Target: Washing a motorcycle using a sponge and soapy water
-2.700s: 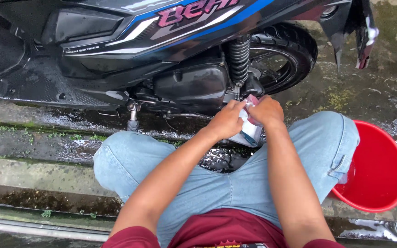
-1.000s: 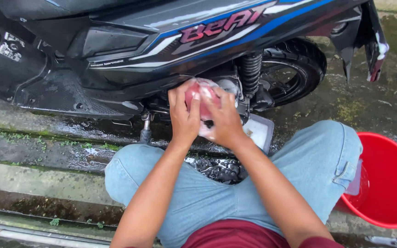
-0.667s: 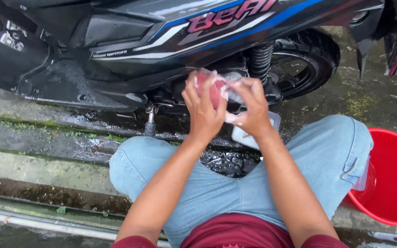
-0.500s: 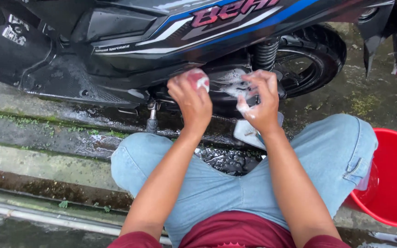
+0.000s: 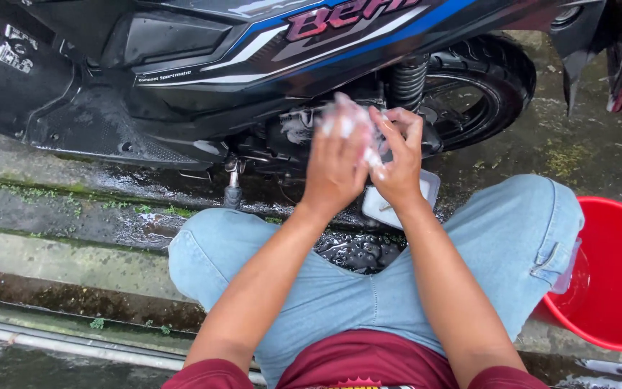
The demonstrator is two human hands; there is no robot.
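Foam coats both hands, so whatever is pressed between them (blurred, its colour lost under suds) is likely soft, light and slippery, best cupped in the palms rather than pinched. Left hand [image 5: 336,162] curls around the soapy lump [image 5: 347,122], fingers up; right hand [image 5: 397,162] closes against it from the other side, just before the scooter's engine case [image 5: 289,137]
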